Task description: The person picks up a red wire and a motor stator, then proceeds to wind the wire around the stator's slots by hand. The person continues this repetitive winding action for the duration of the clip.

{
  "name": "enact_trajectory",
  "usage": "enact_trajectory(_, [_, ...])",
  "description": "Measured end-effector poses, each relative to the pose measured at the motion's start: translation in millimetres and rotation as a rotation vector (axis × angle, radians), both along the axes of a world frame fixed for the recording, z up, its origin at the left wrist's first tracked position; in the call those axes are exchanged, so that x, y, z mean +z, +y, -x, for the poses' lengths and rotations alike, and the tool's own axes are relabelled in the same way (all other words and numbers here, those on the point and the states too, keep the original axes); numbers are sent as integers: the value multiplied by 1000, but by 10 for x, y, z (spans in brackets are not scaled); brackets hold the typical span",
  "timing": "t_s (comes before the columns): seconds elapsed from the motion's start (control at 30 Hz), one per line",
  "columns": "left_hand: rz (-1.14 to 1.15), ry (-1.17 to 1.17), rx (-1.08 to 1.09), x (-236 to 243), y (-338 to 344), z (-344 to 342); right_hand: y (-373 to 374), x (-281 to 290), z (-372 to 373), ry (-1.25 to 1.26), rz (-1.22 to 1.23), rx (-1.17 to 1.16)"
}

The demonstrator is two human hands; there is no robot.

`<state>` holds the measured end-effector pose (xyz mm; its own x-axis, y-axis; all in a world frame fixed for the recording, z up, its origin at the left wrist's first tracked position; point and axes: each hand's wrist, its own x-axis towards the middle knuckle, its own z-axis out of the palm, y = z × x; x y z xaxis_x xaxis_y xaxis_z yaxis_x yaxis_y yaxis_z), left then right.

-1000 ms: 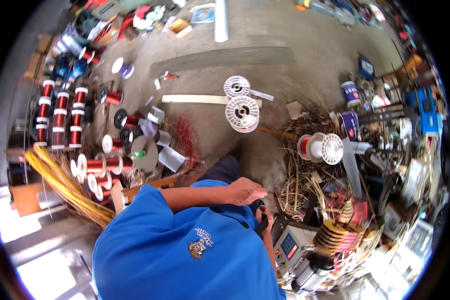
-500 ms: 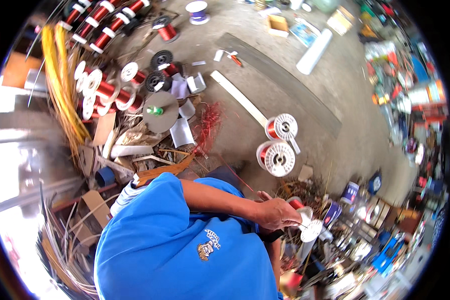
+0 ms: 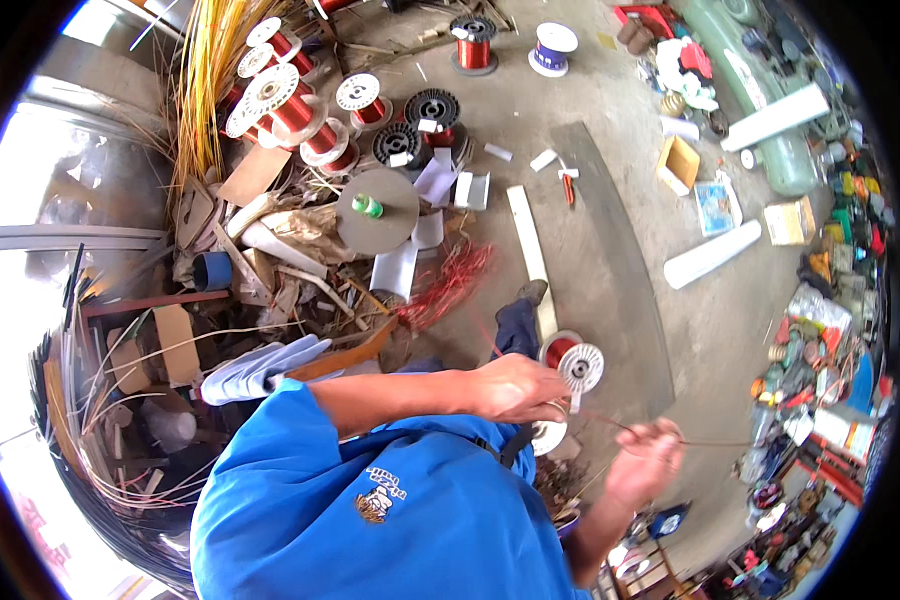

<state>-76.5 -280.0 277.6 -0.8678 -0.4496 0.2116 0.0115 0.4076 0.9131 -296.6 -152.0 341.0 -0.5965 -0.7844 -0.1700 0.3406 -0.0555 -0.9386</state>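
My left hand (image 3: pixel 525 390) reaches across my body, fingers closed on a thin reddish-brown wire (image 3: pixel 601 417). My right hand (image 3: pixel 648 452) is out to the right, pinching the same wire, which extends past it. A strand also runs up toward a tangle of red wire (image 3: pixel 443 285) on the floor. Just beyond my left hand, a white-flanged spool of red wire (image 3: pixel 581 369) lies beside my trousered leg (image 3: pixel 513 325); another spool is partly hidden below the hands.
Red-wire spools (image 3: pixel 292 108), yellow strands (image 3: pixel 210 110) and a scrap pile (image 3: pixel 280 240) with cardboard crowd the left. A pale board (image 3: pixel 526 228) and dark flat strip (image 3: pixel 620 250) lie ahead. White rolls (image 3: pixel 712 255), a large cylinder (image 3: pixel 790 170) and assorted clutter line the right.
The view has swung round, shifting spools and floor clutter. My hands, close together before, are now apart, the right one raised out to the right with wire stretched between them.
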Motion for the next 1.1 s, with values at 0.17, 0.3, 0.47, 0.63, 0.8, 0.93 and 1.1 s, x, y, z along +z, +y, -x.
enact_trajectory(0.17, [175, -96, 334, -48, -808, 14, -709, -141, 1628, -73, 75, -251])
enact_trajectory(0.3, [317, -202, 422, 63, -1418, -94, -1448, -494, 2648, -187, 100, -241])
enact_trajectory(0.47, [389, -287, 558, 349, -1932, -302, -2853, -644, 3025, -344, 10, -100])
enact_trajectory(0.63, [348, -305, 702, 332, -2346, -344, -4417, -556, 2687, -450, -76, 115])
enact_trajectory(0.8, [209, -300, 845, -38, -2985, -293, -5991, -440, 1859, -312, -164, 332])
enact_trajectory(0.93, [96, -239, 890, -101, -3745, -199, -6894, -187, 1066, -81, -248, 390])
enact_trajectory(1.1, [-27, -123, 1009, 62, -4658, -181, -7742, -9, -53, 87, -127, 588])
